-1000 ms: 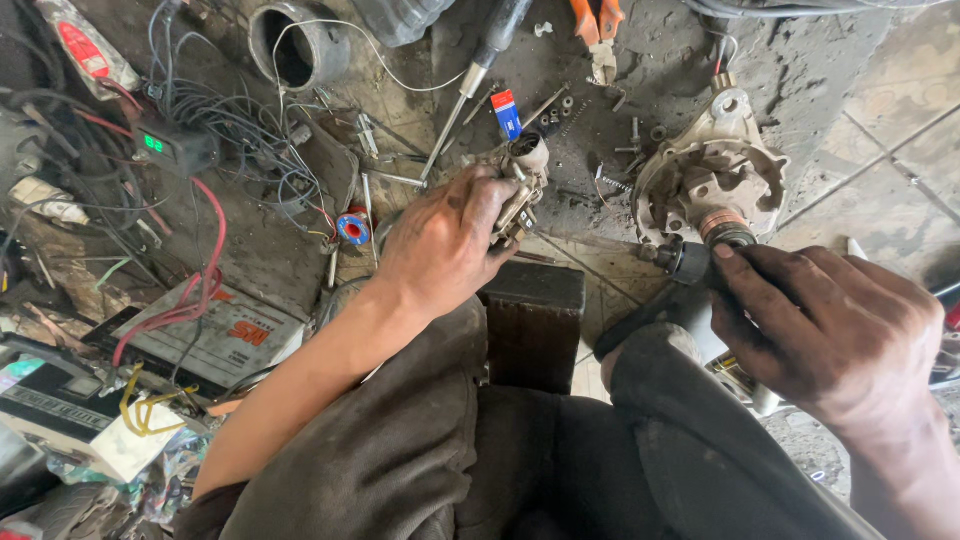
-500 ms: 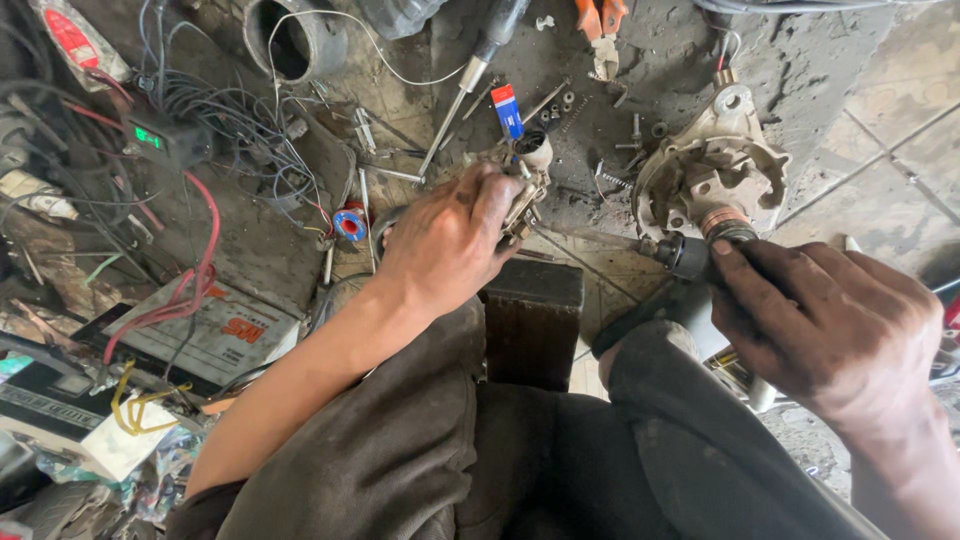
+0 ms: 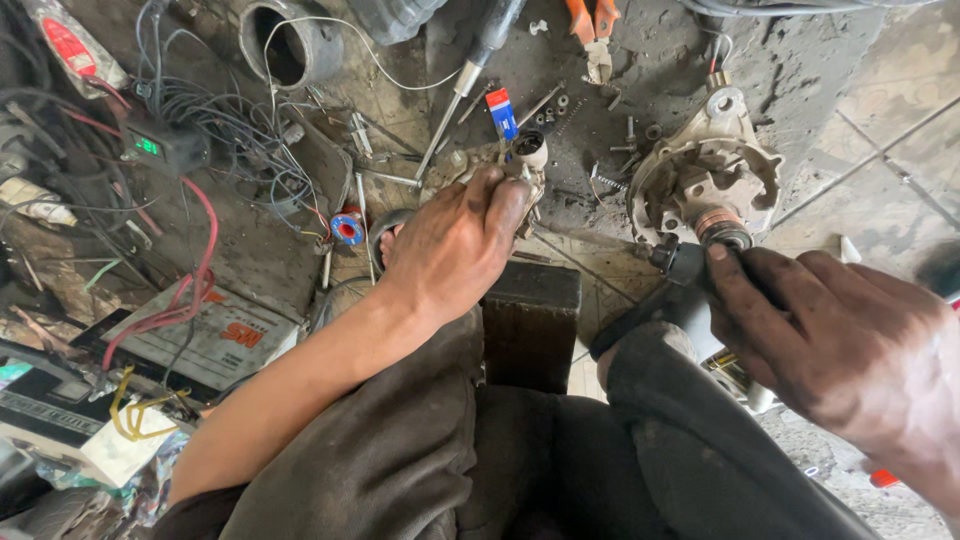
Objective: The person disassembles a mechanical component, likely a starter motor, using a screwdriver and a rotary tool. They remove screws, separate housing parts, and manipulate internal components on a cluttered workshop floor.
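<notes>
Under the left hand (image 3: 455, 245) most of a small metal part (image 3: 527, 152) is hidden; only its pale round top and a bit of casing show past the fingertips, and the grip is pressed closed around it, on the oily floor (image 3: 800, 60) just beyond a dark wooden block (image 3: 530, 320). What kind of part it is cannot be made out. At the right, the right hand (image 3: 850, 345) is cut off by the frame edge; its grip is wrapped around a dark tool (image 3: 680, 262) whose body disappears behind the fingers and the person's dark-trousered knee (image 3: 680, 440). The tool's tip touches the copper-ringed end of a grey motor housing (image 3: 705, 180) lying on the floor. Around them lie a screwdriver (image 3: 470, 75), orange-handled pliers (image 3: 592, 30) partly cut off at the top, loose screws, a tangle of wires (image 3: 190, 110), a red cable (image 3: 190, 290) and a small red-and-blue spool (image 3: 347, 228).
</notes>
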